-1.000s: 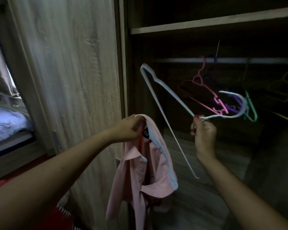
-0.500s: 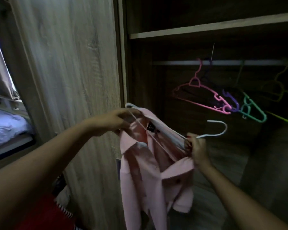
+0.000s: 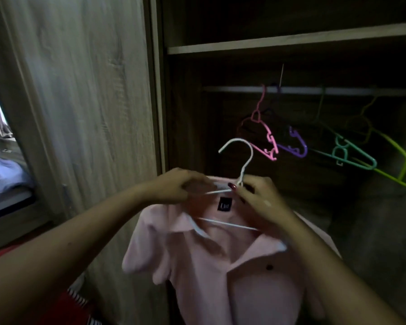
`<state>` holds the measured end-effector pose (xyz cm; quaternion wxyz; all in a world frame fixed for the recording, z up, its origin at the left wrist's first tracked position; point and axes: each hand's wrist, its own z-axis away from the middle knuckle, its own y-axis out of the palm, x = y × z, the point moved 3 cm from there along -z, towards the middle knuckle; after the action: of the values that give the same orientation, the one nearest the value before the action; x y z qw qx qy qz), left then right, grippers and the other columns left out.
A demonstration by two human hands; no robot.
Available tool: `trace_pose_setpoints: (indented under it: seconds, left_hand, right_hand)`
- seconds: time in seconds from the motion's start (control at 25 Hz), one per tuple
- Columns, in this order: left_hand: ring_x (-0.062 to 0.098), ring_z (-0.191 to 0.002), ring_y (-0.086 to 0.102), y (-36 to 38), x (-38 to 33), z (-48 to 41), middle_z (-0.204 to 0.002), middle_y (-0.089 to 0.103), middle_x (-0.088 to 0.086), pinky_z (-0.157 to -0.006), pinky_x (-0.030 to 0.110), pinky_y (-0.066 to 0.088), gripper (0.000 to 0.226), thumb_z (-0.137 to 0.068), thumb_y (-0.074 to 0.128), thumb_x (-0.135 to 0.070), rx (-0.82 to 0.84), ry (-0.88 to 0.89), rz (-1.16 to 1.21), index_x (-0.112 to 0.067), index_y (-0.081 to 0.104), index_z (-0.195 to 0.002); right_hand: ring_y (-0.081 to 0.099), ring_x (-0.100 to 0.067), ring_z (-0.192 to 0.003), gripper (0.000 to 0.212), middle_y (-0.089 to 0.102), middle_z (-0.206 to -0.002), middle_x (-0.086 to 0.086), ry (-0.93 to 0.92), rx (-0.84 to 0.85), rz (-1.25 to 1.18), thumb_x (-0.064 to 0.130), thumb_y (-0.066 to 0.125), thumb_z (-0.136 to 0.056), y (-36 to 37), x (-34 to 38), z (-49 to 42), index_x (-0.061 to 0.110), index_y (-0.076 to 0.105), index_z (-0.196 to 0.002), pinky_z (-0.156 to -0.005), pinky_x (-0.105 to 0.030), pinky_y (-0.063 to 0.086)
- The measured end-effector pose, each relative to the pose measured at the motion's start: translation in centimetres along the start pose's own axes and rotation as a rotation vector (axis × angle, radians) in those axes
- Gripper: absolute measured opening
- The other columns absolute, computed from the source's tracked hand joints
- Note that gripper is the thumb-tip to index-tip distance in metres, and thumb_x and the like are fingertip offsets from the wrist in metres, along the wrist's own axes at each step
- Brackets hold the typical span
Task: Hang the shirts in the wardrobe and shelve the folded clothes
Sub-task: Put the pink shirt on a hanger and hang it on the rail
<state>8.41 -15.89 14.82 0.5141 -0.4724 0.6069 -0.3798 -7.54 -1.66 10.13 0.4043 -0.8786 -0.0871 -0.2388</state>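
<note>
From the head camera we look down on a pink shirt held up in front of the open wardrobe. A white hanger sits inside the shirt's neck: its hook rises above the collar and its lower bar crosses the open collar below a dark label.

Our left hand is closed on the collar at the left of the hanger's neck, fingers pinching fabric and, as far as we can tell, the hanger's left arm. Our right hand is closed around the base of the hook, thumb pressed just beside the wire, with the shirt's right shoulder lying under its palm. The shirt hangs directly beneath both hands, collar spread, one short sleeve drooping at the left.

Behind and above the hands, well apart from the shirt, a rail runs across the wardrobe under a shelf. On it hang bare hangers: a pink hanger, a purple hanger, a teal hanger and a lime hanger. The wardrobe door stands at the left, and a bed shows past its edge.
</note>
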Motion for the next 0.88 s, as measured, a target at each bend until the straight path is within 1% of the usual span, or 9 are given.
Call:
trace_pose_setpoints:
  seconds: [0.12,0.24,0.36,0.48,0.56,0.64,0.72,0.8,0.88]
  left_hand:
    - [0.006,-0.114,0.054,1.8,1.8,0.5,-0.13,0.056,-0.006,-0.093,0.025,0.049,0.049,-0.082,0.06,-0.038,-0.037,-0.087,0.269,-0.031,0.047,-0.129]
    - [0.002,-0.098,0.058,4.0,4.0,1.5,-0.115,0.062,-0.003,-0.082,0.025,0.051,0.067,-0.075,0.041,-0.075,-0.085,-0.133,0.061,-0.028,0.051,-0.122]
    - [-0.003,-0.079,0.059,5.7,3.8,1.4,-0.081,0.062,-0.014,-0.067,0.014,0.044,0.062,-0.078,0.025,-0.077,-0.231,-0.107,-0.013,-0.028,0.06,-0.093]
    - [0.008,-0.076,0.06,5.2,4.2,1.2,-0.074,0.066,-0.005,-0.062,0.015,0.041,0.071,-0.084,0.022,-0.072,-0.471,-0.054,0.003,-0.016,0.065,-0.084]
    - [0.006,-0.074,0.058,4.6,4.8,1.4,-0.074,0.066,-0.007,-0.06,0.008,0.039,0.067,-0.086,0.027,-0.067,-0.565,-0.05,-0.027,-0.012,0.067,-0.085]
    - [-0.001,-0.076,0.055,3.8,5.5,1.7,-0.076,0.062,-0.012,-0.06,0.003,0.038,0.056,-0.086,0.035,-0.057,-0.613,-0.083,-0.037,-0.012,0.069,-0.088]
    - [-0.003,-0.078,0.055,3.4,6.1,1.4,-0.079,0.062,-0.016,-0.061,0.005,0.038,0.049,-0.086,0.035,-0.049,-0.612,-0.122,-0.031,-0.014,0.069,-0.09]
    - [-0.002,-0.076,0.058,3.4,6.7,0.4,-0.074,0.062,-0.023,-0.061,0.01,0.039,0.039,-0.084,0.037,-0.048,-0.607,-0.169,0.045,-0.024,0.067,-0.088]
    - [-0.007,-0.074,0.059,3.2,7.3,-1.3,-0.074,0.064,-0.027,-0.061,0.012,0.039,0.025,-0.084,0.044,-0.044,-0.62,-0.212,0.141,-0.03,0.065,-0.086]
  right_hand:
    - [0.058,0.004,-0.062,0.014,0.066,-0.069,0.007,-0.03,0.059,-0.045,0.015,0.061,-0.087,0.3,-0.2,0.5,0.012,0.069,-0.077,-0.06,-0.014,0.041]
    - [0.056,0.006,-0.065,0.014,0.062,-0.07,0.009,-0.022,-0.036,-0.123,0.018,0.058,-0.085,-1.3,-0.5,0.9,0.025,0.062,-0.074,-0.06,-0.008,0.038]
    - [0.057,0.004,-0.068,0.018,0.063,-0.071,0.008,-0.049,0.04,-0.183,0.015,0.056,-0.09,-2.5,0.0,0.7,0.024,0.063,-0.075,-0.064,-0.011,0.041]
    - [0.062,-0.008,-0.083,0.021,0.067,-0.09,-0.004,-0.051,0.159,-0.091,0.021,0.051,-0.095,-3.9,-1.7,1.2,0.009,0.068,-0.095,-0.077,-0.024,0.048]
    - [0.06,-0.011,-0.095,0.036,0.066,-0.103,-0.004,0.052,0.303,0.011,0.043,0.053,-0.089,-5.7,-4.2,1.9,0.013,0.067,-0.103,-0.087,-0.029,0.048]
    - [0.062,-0.008,-0.091,0.036,0.069,-0.097,0.006,0.201,0.461,-0.096,0.051,0.056,-0.082,-7.3,-5.6,2.8,0.021,0.069,-0.097,-0.077,-0.023,0.051]
    - [0.067,-0.01,-0.09,0.021,0.072,-0.096,0.004,0.273,0.529,-0.259,0.033,0.06,-0.085,-8.3,-5.2,3.0,0.019,0.07,-0.096,-0.073,-0.019,0.051]
    - [0.068,-0.017,-0.095,0.025,0.072,-0.104,-0.006,0.346,0.516,-0.434,0.025,0.061,-0.086,-9.1,-4.2,2.7,0.008,0.066,-0.105,-0.073,-0.023,0.054]
    - [0.068,-0.022,-0.091,0.035,0.071,-0.102,-0.011,0.368,0.462,-0.542,0.031,0.065,-0.083,-9.8,-3.1,1.6,0.004,0.064,-0.105,-0.072,-0.027,0.056]
